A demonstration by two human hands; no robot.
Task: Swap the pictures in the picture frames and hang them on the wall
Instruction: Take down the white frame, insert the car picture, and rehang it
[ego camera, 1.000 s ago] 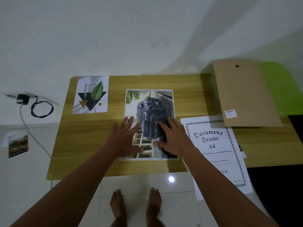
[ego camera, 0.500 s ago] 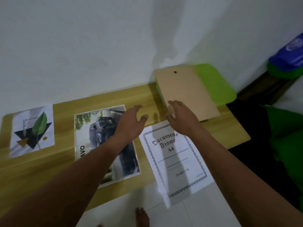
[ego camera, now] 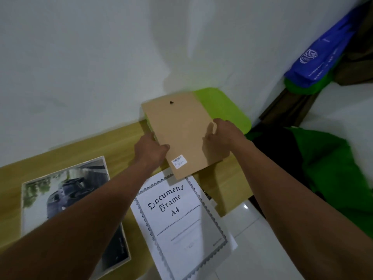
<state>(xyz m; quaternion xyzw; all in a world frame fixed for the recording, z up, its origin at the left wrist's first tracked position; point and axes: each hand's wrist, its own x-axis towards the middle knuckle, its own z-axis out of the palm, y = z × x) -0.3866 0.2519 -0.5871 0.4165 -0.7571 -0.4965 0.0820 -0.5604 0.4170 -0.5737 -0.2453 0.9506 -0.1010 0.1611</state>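
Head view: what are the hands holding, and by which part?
The flat brown fibreboard backing panel, by its two long edges: the left hand grips the left edge, the right hand the right edge, thumbs on top.

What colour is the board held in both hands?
The board is plain light brown, with a white barcode sticker; head view.

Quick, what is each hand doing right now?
Left hand: holds the board by its left edge.
Right hand: holds the board by its right edge.
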